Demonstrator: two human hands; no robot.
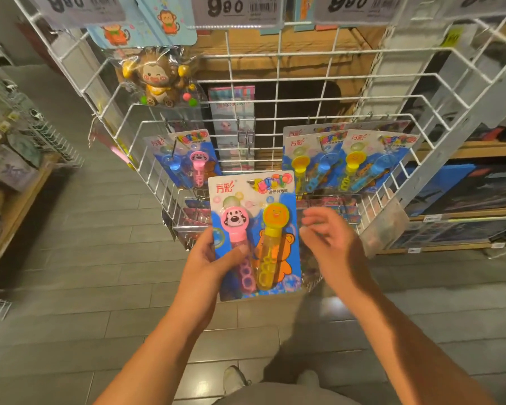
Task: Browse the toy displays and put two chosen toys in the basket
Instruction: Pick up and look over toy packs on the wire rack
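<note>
My left hand (214, 258) grips a blue blister card of bubble wands (272, 206) by its lower left edge, thumb across the front. The card carries a pink dog-headed wand and a yellow one. My right hand (330, 238) hovers just right of the card, fingers loosely curled, holding nothing and blurred by motion. More bubble wand cards hang on the white wire rack (275, 124): one on the left (184, 159) and two on the right (348, 159). A packaged brown monkey toy (158, 77) hangs higher up on the left. No basket is in view.
Price tags reading 9.80 (234, 8) hang along the top of the rack. Wooden shelves with boxed goods stand at the left (9, 176) and right (465, 200). Grey plank floor lies below, with my shoes (234, 378) at the bottom.
</note>
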